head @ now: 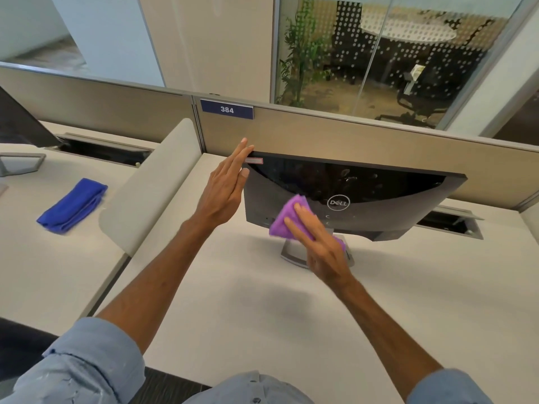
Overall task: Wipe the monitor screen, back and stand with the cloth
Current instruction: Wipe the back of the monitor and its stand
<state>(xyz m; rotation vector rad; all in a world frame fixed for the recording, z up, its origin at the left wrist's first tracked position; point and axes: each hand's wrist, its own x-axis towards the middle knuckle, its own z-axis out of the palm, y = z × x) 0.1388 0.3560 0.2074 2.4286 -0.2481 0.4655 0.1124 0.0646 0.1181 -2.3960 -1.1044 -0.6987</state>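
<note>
Head view, cloth (280,221) under right hand (320,247), on monitor (385,199)

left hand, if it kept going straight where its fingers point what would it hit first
Likely the beige partition panel behind the monitor, right of the 384 sign; the left hand reaches past the monitor's top corner. Depth is unclear.

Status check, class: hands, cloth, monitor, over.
Left hand flat on monitor edge. Right hand presses purple cloth to its back. Blue cloth lies apart, far left.

Purple cloth (281,218) flat against monitor (379,196) back
</note>
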